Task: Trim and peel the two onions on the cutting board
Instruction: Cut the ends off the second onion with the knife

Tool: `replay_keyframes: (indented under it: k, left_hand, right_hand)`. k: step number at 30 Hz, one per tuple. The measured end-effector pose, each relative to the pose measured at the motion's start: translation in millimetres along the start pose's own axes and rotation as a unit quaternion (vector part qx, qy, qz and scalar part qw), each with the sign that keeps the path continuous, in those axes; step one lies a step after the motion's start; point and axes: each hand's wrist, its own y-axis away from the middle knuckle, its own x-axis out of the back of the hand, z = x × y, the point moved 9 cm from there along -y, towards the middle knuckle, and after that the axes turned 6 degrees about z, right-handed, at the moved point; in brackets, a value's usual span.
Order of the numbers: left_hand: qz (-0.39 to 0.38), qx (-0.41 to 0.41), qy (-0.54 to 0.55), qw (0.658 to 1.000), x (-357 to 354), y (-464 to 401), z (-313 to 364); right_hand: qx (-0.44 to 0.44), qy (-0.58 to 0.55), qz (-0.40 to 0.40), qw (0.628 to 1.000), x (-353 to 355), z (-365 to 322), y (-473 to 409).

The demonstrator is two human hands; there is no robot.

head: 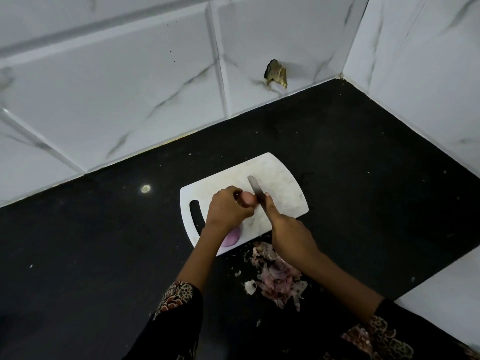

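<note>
On the white plastic cutting board (280,188), the left hand (228,209) grips a smooth brown-skinned onion (248,198); the right hand (288,229) holds a steel knife (255,189) against it; a peeled purple onion (231,239) lies nearer.

Head view, steeply down, close.

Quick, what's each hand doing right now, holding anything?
Left hand: grips the unpeeled onion on the cutting board.
Right hand: grips the knife, blade at the onion's end.
</note>
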Motion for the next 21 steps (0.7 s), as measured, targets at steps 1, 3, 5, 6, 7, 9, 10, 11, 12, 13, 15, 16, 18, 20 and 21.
replay_keyframes:
  k: [1, 3, 5, 6, 7, 9, 10, 11, 12, 13, 15, 16, 18, 20, 21]
  left_hand:
    - [-0.001, -0.004, -0.006, 1.0, 0, 0, 2]
    - [-0.001, -0.01, -0.01, 1.0, 1, 0, 3]
    - [0.003, -0.015, -0.008, 1.0, 1, 0, 3]
    - [0.005, -0.017, -0.005, 1.0, 1, 1, 3]
    - [0.006, -0.019, -0.003, 1.0, 1, 2, 2]
    - [0.01, -0.023, 0.001, 1.0, 1, 3, 1]
    - [0.014, -0.023, 0.002, 1.0, 1, 3, 1]
    - [0.017, -0.024, 0.005, 1.0, 2, 4, 0]
    - [0.019, -0.023, 0.008, 1.0, 2, 3, 0]
    - [0.02, -0.023, 0.01, 0.999, 2, 4, -1]
    - [0.023, -0.022, 0.012, 0.999, 2, 4, -1]
    - [0.024, -0.024, 0.012, 0.999, 2, 4, -1]
    - [0.029, -0.03, 0.011, 0.999, 2, 5, -1]
    - [0.036, -0.037, 0.01, 0.999, 1, 5, -1]
    - [0.038, -0.038, 0.009, 0.999, 1, 5, -1]
  right_hand:
    - [0.003, 0.001, 0.001, 1.0, 1, -1, 0]
    - [0.012, 0.006, 0.006, 1.0, 3, -3, 1]
    - [0.015, 0.013, 0.006, 1.0, 4, -6, 0]
    - [0.015, 0.018, 0.004, 1.0, 5, -7, -1]
    - [0.015, 0.024, 0.001, 1.0, 5, -8, -2]
    - [0.014, 0.039, -0.006, 0.999, 6, -8, -3]
    - [0.014, 0.045, -0.011, 0.999, 6, -9, -4]
    - [0.015, 0.049, -0.013, 0.999, 6, -10, -5]
    - [0.016, 0.054, -0.013, 0.998, 6, -11, -6]
    - [0.017, 0.059, -0.014, 0.998, 6, -12, -7]
    - [0.019, 0.065, -0.023, 0.997, 8, -13, -7]
    - [0.021, 0.065, -0.029, 0.997, 8, -12, -5]
    - [0.022, 0.062, -0.042, 0.997, 9, -12, -4]
    - [0.019, 0.055, -0.049, 0.997, 8, -14, -9]
    - [0.017, 0.051, -0.05, 0.997, 7, -16, -14]
